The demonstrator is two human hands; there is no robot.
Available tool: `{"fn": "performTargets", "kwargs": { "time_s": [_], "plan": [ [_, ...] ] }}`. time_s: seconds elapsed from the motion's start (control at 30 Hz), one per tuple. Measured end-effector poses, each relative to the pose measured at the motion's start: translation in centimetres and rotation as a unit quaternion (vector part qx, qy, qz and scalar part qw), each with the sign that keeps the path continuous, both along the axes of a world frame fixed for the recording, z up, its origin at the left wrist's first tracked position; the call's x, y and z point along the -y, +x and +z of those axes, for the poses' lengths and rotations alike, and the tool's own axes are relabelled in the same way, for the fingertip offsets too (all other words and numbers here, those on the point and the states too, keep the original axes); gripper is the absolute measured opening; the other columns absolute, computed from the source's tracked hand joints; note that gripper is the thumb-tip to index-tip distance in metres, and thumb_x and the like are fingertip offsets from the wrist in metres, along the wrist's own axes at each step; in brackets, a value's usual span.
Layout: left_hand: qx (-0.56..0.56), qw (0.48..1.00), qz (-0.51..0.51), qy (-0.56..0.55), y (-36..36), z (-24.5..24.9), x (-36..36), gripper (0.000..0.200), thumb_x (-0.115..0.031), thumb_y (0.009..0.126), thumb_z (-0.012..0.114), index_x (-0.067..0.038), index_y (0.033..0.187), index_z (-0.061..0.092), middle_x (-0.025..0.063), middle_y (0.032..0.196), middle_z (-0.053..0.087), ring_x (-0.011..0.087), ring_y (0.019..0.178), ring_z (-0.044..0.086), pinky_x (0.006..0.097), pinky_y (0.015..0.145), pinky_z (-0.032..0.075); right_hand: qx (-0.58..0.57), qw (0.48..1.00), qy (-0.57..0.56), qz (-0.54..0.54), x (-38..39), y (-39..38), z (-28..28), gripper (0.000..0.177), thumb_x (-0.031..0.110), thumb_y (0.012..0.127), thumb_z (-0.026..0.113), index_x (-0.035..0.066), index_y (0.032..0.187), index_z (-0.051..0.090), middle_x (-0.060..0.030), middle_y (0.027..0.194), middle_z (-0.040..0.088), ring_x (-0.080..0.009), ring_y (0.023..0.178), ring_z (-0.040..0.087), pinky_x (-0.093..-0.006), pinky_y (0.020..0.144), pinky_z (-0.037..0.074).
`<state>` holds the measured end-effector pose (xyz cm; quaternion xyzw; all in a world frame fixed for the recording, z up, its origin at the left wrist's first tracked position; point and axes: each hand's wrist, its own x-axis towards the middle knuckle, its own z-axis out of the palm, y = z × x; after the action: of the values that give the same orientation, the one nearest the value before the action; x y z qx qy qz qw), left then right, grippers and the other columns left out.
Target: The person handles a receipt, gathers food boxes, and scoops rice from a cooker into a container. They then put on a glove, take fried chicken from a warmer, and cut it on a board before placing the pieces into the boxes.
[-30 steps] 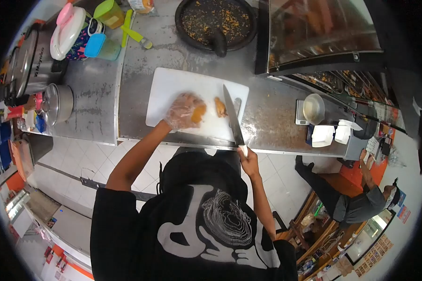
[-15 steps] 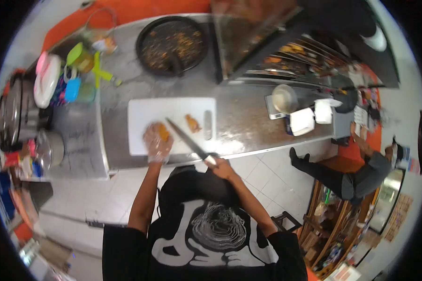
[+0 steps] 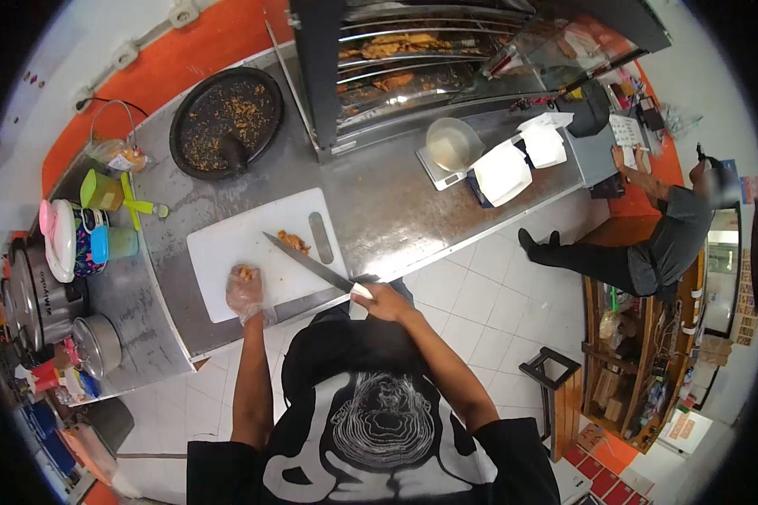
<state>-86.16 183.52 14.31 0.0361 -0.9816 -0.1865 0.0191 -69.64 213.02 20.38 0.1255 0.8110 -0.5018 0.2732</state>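
A white cutting board (image 3: 215, 246) lies on the metal counter before me. My left hand (image 3: 248, 295), in a clear plastic glove, is closed over the board's near left part. Between its fingers a bit of a brown-orange piece of fried food (image 3: 245, 272) shows; the rest is hidden. My right hand (image 3: 384, 303) grips the white handle of a long kitchen knife (image 3: 312, 267) at the board's near right corner. The blade slants over the board, pointing away and left. Just beyond the blade sits another piece of fried food (image 3: 294, 241), touched by neither hand.
Behind the board stands a dark stone mortar (image 3: 185, 139) with crumbs and a pestle. A glass display case (image 3: 345, 143) of fried food rises at the back. Rightward are a scale (image 3: 443, 174) with a bowl and white boxes (image 3: 503, 174). Containers crowd the left. Another person (image 3: 665, 227) sits far right.
My view has turned, so the counter appears tilted. My left fingers cover more of the fried food than before. The knife remains in my right hand, its tip nearer the loose piece.
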Motion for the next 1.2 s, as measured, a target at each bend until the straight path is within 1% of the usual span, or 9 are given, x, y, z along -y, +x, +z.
{"fn": "performTargets", "kwargs": {
  "time_s": [0.07, 0.13, 0.23, 0.27, 0.33, 0.67, 0.77, 0.97, 1.2],
  "plan": [
    [-0.002, 0.998, 0.057, 0.026, -0.6, -0.7, -0.2, 0.029, -0.033, 0.080, 0.064, -0.005, 0.089, 0.065, 0.0136, 0.074, 0.064, 0.0322, 0.064, 0.063, 0.0422, 0.060, 0.051, -0.034, 0.999, 0.008, -0.017, -1.2, 0.6, -0.6, 0.041, 0.039, 0.094, 0.056, 0.004, 0.114, 0.062, -0.0232, 0.104, 0.066, -0.0364, 0.099, 0.063, -0.0414, 0.088, 0.047],
    [0.051, 0.847, 0.362, 0.387, -1.3, -1.4, -0.8, 0.034, -0.038, 0.083, 0.062, -0.004, 0.082, 0.064, 0.0148, 0.071, 0.065, 0.0328, 0.059, 0.063, 0.0405, 0.054, 0.050, -0.067, 0.997, -0.001, -0.042, -2.2, 1.3, -0.3, 0.040, 0.039, 0.094, 0.057, 0.004, 0.113, 0.063, -0.0234, 0.104, 0.066, -0.0366, 0.099, 0.063, -0.0415, 0.087, 0.047],
    [0.062, 0.695, 0.444, 0.561, -2.3, -4.1, 0.5, 0.035, -0.037, 0.086, 0.061, -0.003, 0.082, 0.064, 0.0160, 0.083, 0.069, 0.0333, 0.073, 0.067, 0.0419, 0.062, 0.052, -0.089, 0.993, -0.028, -0.076, -4.4, 2.0, -0.4, 0.039, 0.038, 0.093, 0.058, 0.003, 0.109, 0.064, -0.0229, 0.101, 0.066, -0.0357, 0.097, 0.063, -0.0408, 0.086, 0.047],
    [0.058, 0.696, 0.447, 0.559, -2.0, -4.0, 0.3, 0.035, -0.037, 0.086, 0.061, -0.003, 0.082, 0.064, 0.0160, 0.083, 0.069, 0.0333, 0.073, 0.067, 0.0419, 0.062, 0.052, -0.078, 0.992, -0.044, -0.089, -5.2, 2.4, -0.4, 0.038, 0.037, 0.093, 0.059, 0.002, 0.107, 0.064, -0.0221, 0.098, 0.067, -0.0345, 0.094, 0.064, -0.0401, 0.084, 0.047],
    [0.115, 0.930, 0.342, 0.063, -1.3, 0.8, -3.4, 0.037, -0.035, 0.080, 0.066, -0.002, 0.097, 0.063, 0.0173, 0.091, 0.069, 0.0344, 0.086, 0.068, 0.0422, 0.072, 0.053, -0.080, 0.993, -0.026, -0.085, -8.3, 2.6, 0.1, 0.036, 0.036, 0.093, 0.059, 0.002, 0.105, 0.065, -0.0199, 0.095, 0.067, -0.0313, 0.090, 0.063, -0.0388, 0.083, 0.048],
    [0.125, 0.959, 0.251, -0.048, 0.2, 3.8, -8.0, 0.058, -0.025, 0.065, 0.075, -0.008, 0.116, 0.056, 0.0171, 0.096, 0.069, 0.0339, 0.088, 0.068, 0.0390, 0.078, 0.053, -0.080, 0.992, -0.076, -0.059, -17.4, 2.6, 0.7, 0.036, 0.037, 0.094, 0.056, 0.002, 0.101, 0.063, -0.0181, 0.089, 0.066, -0.0318, 0.084, 0.062, -0.0389, 0.078, 0.047],
    [0.082, 0.975, 0.197, 0.066, 0.3, 2.5, -6.0, 0.054, -0.019, 0.068, 0.074, -0.006, 0.116, 0.055, 0.0134, 0.090, 0.068, 0.0290, 0.079, 0.068, 0.0370, 0.070, 0.054, -0.097, 0.992, -0.063, -0.046, -19.5, 2.2, 1.4, 0.033, 0.033, 0.095, 0.056, 0.002, 0.101, 0.064, -0.0176, 0.088, 0.067, -0.0311, 0.083, 0.063, -0.0378, 0.077, 0.047],
    [0.058, 0.768, 0.421, 0.480, 1.2, 1.1, -4.4, 0.041, -0.009, 0.077, 0.069, -0.004, 0.114, 0.054, 0.0069, 0.087, 0.063, 0.0177, 0.067, 0.062, 0.0305, 0.056, 0.052, -0.130, 0.989, -0.063, -0.025, -22.9, 2.1, 1.5, 0.033, 0.034, 0.095, 0.056, 0.003, 0.104, 0.064, -0.0182, 0.094, 0.067, -0.0324, 0.088, 0.064, -0.0378, 0.080, 0.048],
    [-0.023, 0.664, 0.264, 0.699, 3.8, 2.1, -7.1, 0.044, -0.008, 0.080, 0.067, -0.007, 0.122, 0.051, 0.0039, 0.107, 0.059, 0.0158, 0.092, 0.060, 0.0304, 0.077, 0.054, -0.089, 0.995, -0.048, -0.015, -25.3, 3.2, 1.4, 0.034, 0.034, 0.095, 0.058, 0.003, 0.107, 0.065, -0.0175, 0.095, 0.068, -0.0298, 0.088, 0.064, -0.0375, 0.081, 0.048]
  ]
}}
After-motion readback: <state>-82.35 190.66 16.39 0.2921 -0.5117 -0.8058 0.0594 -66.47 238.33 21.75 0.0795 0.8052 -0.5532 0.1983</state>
